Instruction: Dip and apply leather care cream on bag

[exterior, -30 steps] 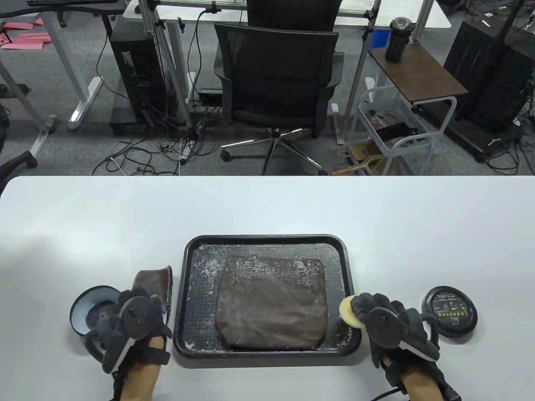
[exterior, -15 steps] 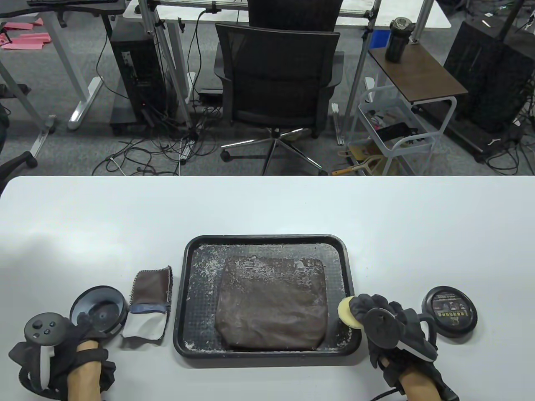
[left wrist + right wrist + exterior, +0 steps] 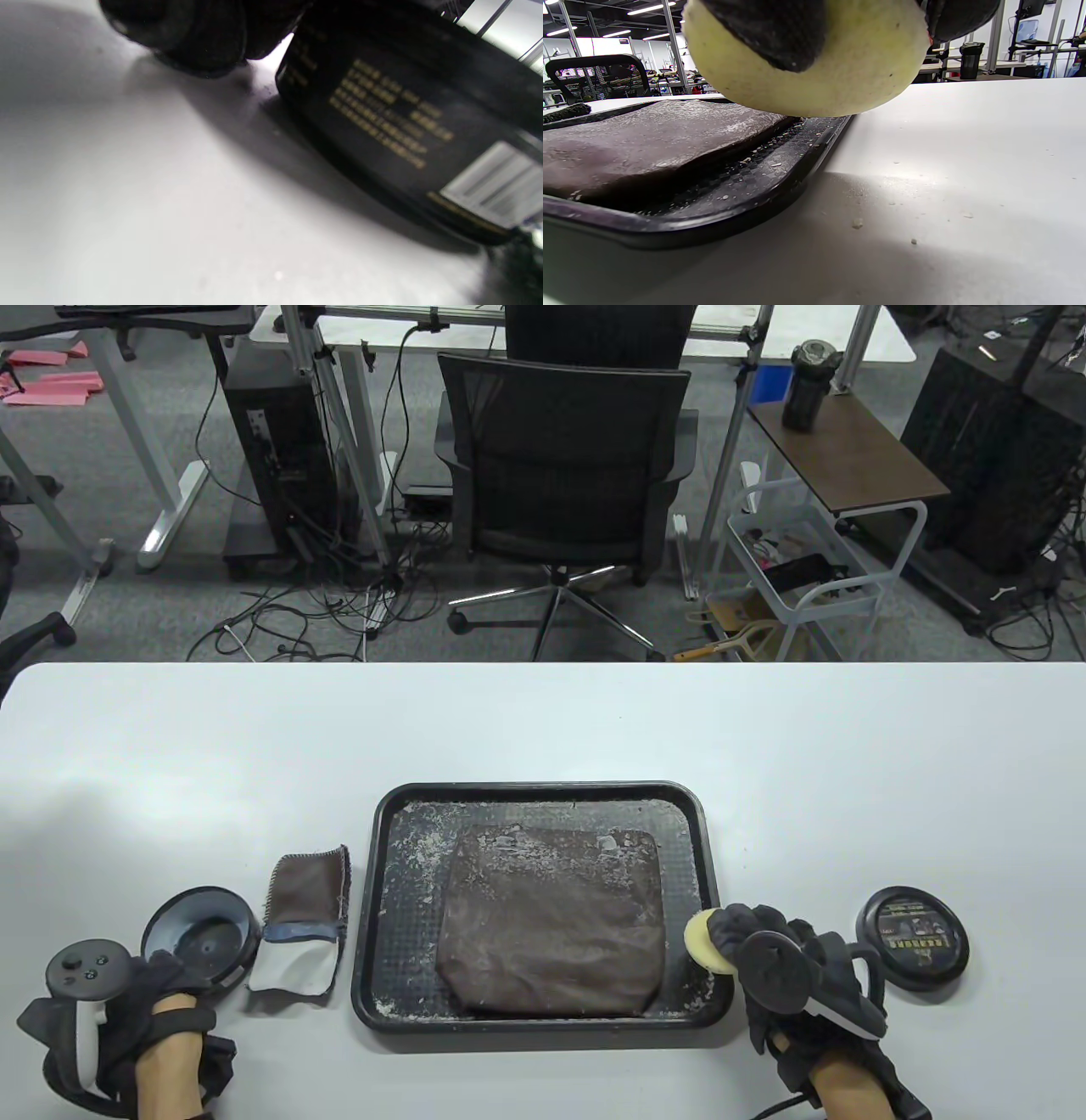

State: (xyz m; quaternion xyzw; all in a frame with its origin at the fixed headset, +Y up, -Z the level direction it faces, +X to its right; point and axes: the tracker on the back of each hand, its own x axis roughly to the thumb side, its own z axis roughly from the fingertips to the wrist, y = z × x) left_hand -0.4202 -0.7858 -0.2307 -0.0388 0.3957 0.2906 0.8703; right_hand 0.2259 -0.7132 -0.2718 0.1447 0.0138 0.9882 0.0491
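Pinched in the right hand (image 3: 785, 963), its grip unchanged over the last second, the yellow sponge (image 3: 706, 940) hovers above the tray (image 3: 543, 797) rim's right edge, beside the brown bag (image 3: 551, 929). The left hand (image 3: 127, 1010) has drawn back from over the cloth (image 3: 301, 929) to the desk (image 3: 543, 721) corner by the open cream tin (image 3: 201, 937); whether its grip is clenched I cannot tell. With the tin uncovered, dipping likely comes next.
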